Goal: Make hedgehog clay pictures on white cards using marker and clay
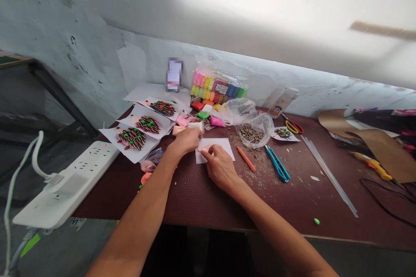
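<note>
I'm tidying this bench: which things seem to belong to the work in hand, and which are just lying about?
Likely in use:
- small white paper square
- peach-coloured shape on it, at the right hand
- possibly the multicoloured packs in clear plastic

Apparently lying about:
- yellow glue gun
- scissors with red and yellow handles
- long translucent rods
- small green oval bit

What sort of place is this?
Probably a small craft workspace: packets of what looks like coloured clay, a yellow glue gun and scissors share the table.
</note>
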{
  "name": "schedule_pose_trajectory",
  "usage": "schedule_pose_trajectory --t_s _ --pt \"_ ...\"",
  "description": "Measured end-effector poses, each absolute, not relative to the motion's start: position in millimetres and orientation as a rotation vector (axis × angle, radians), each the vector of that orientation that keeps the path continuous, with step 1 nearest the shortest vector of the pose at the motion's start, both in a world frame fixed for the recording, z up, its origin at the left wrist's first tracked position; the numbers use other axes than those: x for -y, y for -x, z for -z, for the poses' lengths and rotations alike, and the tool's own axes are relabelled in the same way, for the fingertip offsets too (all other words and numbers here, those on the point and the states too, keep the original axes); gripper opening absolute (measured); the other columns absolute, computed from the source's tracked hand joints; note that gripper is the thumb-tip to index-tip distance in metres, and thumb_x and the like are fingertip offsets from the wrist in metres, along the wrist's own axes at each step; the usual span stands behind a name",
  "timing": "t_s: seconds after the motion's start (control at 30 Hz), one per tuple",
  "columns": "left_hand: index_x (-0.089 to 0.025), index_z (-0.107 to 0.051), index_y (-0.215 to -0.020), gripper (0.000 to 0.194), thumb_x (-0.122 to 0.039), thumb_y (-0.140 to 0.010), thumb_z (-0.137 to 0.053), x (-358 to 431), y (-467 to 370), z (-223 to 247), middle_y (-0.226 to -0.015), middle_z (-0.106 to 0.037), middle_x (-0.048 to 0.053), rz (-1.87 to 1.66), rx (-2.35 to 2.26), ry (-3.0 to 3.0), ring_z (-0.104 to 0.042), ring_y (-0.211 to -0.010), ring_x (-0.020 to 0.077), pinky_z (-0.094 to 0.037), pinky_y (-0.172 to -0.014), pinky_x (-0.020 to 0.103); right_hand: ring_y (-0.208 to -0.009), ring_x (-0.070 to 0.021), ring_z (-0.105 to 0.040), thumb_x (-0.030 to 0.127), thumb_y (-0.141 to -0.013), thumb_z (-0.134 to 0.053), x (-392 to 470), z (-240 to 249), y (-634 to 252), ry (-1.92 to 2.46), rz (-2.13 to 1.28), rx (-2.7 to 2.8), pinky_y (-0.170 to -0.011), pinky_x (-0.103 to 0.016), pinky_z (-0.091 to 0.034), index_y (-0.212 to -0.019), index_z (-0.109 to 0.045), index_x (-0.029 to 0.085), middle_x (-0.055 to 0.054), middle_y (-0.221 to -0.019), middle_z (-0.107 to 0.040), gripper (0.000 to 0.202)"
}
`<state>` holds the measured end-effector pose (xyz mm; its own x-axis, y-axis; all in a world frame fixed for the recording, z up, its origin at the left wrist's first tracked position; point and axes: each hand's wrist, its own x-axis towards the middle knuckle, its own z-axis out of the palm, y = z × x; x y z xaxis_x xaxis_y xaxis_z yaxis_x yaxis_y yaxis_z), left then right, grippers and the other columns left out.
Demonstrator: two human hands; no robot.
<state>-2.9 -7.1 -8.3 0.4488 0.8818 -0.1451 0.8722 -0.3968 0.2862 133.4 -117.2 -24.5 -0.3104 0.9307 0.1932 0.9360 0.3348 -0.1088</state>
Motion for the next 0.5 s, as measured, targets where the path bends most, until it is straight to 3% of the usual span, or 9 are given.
schedule_pose_trajectory --t_s 0.5 --pt "-0.023 -0.071 -0.109 0.038 -0.012 -0.079 -0.051 8.3 2.3 7.7 -0.112 -0.072 0.011 -0.051 -1.497 -2.398 -0.065 -0.109 0.0263 -0.050 -0.091 0.035 -0.091 -0.0219 -0.050 0.013 -0.094 -0.043 115.2 25.0 -133.0 1.687 -0.014 2.396 -0.079 -0.032 -0.039 -0.107 -0.070 0.021 -0.010 -0.101 -0.060 0.032"
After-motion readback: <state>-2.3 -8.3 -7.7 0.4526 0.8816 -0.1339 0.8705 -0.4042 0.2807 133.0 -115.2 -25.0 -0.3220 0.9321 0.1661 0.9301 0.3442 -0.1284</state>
